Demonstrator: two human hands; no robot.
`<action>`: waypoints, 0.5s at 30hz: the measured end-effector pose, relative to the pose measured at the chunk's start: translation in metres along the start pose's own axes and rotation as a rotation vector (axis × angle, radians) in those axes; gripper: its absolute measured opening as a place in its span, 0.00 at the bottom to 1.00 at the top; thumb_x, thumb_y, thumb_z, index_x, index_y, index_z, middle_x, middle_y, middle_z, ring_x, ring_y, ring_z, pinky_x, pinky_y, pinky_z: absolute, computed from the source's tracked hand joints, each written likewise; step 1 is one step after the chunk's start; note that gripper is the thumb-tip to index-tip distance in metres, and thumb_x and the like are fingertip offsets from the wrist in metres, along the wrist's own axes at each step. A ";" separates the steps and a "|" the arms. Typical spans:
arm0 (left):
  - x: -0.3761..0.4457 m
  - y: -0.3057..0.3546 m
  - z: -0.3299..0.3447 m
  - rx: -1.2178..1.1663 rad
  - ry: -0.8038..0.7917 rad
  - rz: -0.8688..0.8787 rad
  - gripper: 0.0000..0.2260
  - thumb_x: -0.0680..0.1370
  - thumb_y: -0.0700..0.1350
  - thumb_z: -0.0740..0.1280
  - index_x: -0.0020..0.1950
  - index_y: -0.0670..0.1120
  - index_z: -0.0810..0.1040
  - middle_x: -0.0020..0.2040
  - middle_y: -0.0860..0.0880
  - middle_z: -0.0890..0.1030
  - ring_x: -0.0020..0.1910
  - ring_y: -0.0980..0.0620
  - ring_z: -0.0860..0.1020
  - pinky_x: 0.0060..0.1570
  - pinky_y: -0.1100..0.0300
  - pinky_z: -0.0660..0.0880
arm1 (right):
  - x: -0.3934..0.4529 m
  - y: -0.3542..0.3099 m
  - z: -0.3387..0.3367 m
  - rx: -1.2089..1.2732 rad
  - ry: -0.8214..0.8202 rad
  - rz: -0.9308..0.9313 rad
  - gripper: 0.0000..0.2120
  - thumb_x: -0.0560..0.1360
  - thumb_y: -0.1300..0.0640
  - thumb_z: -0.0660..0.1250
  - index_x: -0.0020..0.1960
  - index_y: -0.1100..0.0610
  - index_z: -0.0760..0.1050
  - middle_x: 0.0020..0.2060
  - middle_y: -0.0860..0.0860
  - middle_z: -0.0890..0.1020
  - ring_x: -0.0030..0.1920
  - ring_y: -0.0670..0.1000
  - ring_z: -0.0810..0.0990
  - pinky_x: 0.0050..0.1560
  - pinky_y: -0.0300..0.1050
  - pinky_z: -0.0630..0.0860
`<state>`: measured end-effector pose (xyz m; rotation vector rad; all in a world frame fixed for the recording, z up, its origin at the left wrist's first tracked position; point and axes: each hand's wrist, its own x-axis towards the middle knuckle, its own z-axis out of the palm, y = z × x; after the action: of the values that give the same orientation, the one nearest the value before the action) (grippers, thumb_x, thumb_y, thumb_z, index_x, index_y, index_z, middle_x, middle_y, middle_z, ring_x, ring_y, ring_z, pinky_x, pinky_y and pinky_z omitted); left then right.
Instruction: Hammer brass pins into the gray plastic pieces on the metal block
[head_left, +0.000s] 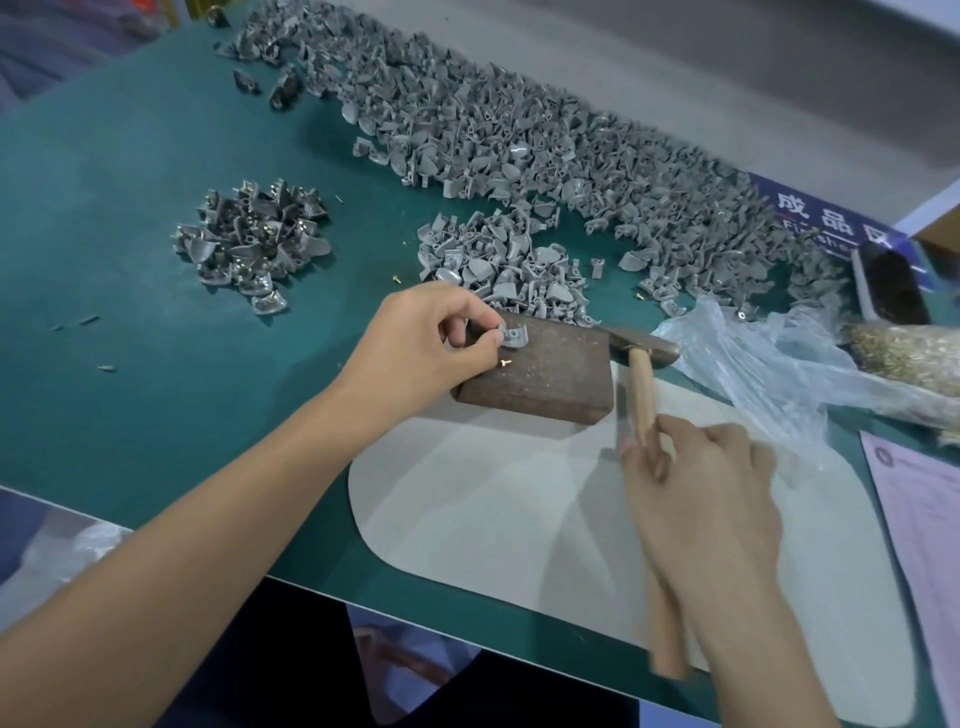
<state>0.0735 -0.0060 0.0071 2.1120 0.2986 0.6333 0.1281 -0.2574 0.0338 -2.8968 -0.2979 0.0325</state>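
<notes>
A rusty brown metal block (550, 371) sits on the green table. My left hand (426, 343) pinches a small gray plastic piece (513, 335) on the block's far left part. A loose brass pin (505, 363) lies on the block just below that piece. My right hand (701, 488) grips the wooden handle of a hammer (641, 384). The hammer's dark head lies past the block's right edge, low over the table.
A long heap of gray plastic pieces (519, 140) runs across the back, with a smaller heap (504, 265) behind the block and a separate pile (254, 244) at left. A clear plastic bag (769, 364) of brass pins lies at right. A white mat (519, 499) lies under the block's near edge.
</notes>
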 end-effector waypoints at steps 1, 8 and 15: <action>0.000 0.000 0.000 0.006 -0.002 -0.002 0.02 0.75 0.45 0.76 0.46 0.53 0.86 0.34 0.56 0.73 0.36 0.57 0.72 0.35 0.69 0.65 | -0.002 -0.006 0.000 -0.010 0.078 -0.045 0.14 0.81 0.46 0.67 0.60 0.54 0.81 0.56 0.57 0.76 0.57 0.60 0.70 0.50 0.55 0.72; 0.002 -0.004 0.000 0.025 0.049 -0.004 0.02 0.75 0.44 0.75 0.46 0.51 0.85 0.35 0.55 0.73 0.37 0.56 0.72 0.38 0.61 0.69 | 0.002 -0.071 0.006 0.318 0.112 -0.562 0.06 0.79 0.51 0.72 0.55 0.49 0.85 0.49 0.45 0.81 0.54 0.52 0.78 0.67 0.53 0.68; 0.002 -0.005 0.000 0.031 0.059 0.026 0.03 0.75 0.43 0.75 0.47 0.50 0.84 0.36 0.55 0.73 0.37 0.58 0.72 0.38 0.66 0.67 | 0.012 -0.077 0.012 0.243 0.079 -0.581 0.11 0.78 0.43 0.72 0.59 0.41 0.83 0.49 0.40 0.78 0.56 0.49 0.77 0.65 0.74 0.66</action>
<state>0.0752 -0.0026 0.0035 2.1323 0.3156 0.7111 0.1238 -0.1792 0.0400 -2.4616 -1.0245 -0.1333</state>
